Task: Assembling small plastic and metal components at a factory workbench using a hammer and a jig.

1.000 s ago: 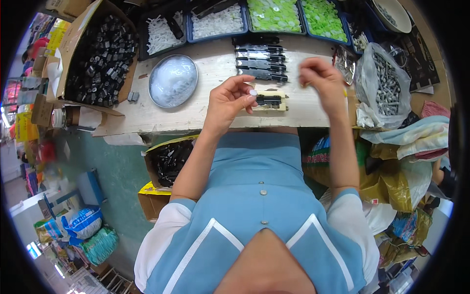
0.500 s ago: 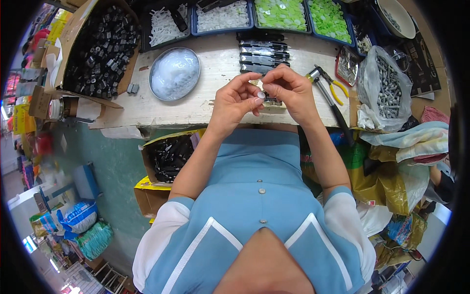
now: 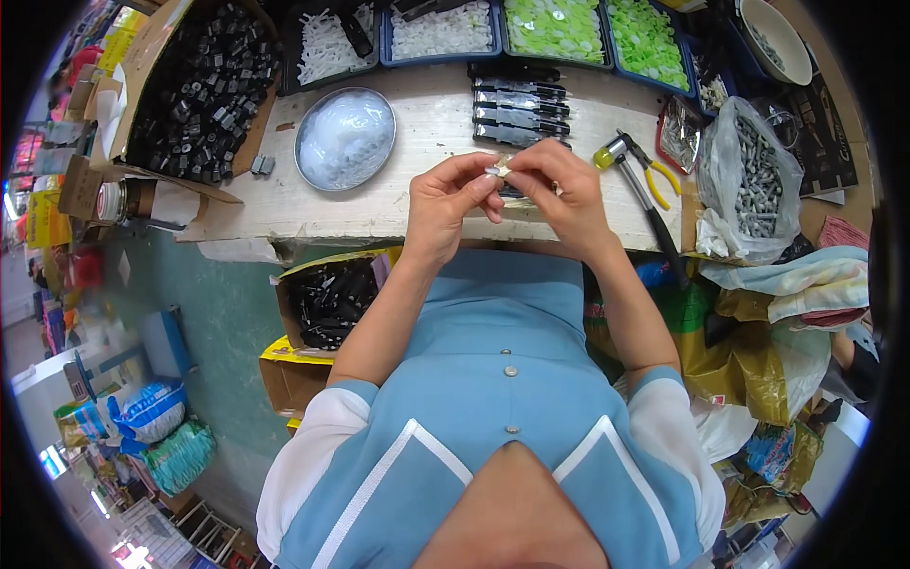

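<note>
Over the near edge of the worktable, my left hand (image 3: 444,207) is closed, pinching a small white plastic part (image 3: 493,172) between thumb and fingertips. My right hand (image 3: 569,196) meets it there, its thumb and forefinger pressed together on a small whitish piece (image 3: 503,163) at the same spot. Whether these are two parts or one is too small to tell. Just beyond my fingers lies a row of black, metal-faced assemblies (image 3: 519,112). Under my hands, another dark piece on the table is mostly hidden.
Left stand a metal dish of whitish grease (image 3: 344,142) and a carton of black parts (image 3: 204,104). Trays of white parts (image 3: 444,36) and green parts (image 3: 559,28) line the back. Right are a hammer (image 3: 637,180), yellow-handled pliers (image 3: 658,182) and a bag of metal pins (image 3: 755,180).
My fingertips have come closer together around the small white part, and the right hand has turned in slightly lower. The whole view has shifted a little.
</note>
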Demonstrator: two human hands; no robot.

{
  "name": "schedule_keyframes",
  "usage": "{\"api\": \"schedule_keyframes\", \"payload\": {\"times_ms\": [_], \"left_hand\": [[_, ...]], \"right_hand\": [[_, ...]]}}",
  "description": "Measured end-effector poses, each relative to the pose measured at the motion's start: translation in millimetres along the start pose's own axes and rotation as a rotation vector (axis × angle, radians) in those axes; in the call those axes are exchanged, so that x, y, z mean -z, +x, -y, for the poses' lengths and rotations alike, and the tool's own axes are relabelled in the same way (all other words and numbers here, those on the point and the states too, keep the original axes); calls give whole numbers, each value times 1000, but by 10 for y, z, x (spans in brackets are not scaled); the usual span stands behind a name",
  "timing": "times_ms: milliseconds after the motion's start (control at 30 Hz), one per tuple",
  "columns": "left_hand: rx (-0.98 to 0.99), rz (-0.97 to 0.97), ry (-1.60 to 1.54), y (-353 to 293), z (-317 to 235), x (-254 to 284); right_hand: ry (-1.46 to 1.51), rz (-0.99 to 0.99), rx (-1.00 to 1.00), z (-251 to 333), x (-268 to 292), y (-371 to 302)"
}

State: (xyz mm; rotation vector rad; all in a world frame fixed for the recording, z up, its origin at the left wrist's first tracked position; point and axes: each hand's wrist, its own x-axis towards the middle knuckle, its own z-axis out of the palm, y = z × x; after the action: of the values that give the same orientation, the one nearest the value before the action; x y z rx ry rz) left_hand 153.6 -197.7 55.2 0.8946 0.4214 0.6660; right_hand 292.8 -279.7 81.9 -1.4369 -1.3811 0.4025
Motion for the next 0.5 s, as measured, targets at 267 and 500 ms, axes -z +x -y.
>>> {"api": "schedule_keyframes", "payload": {"times_ms": [267,500], "left_hand": [[-53,-43,82,-35,24,2],[-163,-140,564,38,-55,169]], "right_hand": [[-96,-31,148,-65,-131,56],[-368,99,170,-262,-109,-2]]}}
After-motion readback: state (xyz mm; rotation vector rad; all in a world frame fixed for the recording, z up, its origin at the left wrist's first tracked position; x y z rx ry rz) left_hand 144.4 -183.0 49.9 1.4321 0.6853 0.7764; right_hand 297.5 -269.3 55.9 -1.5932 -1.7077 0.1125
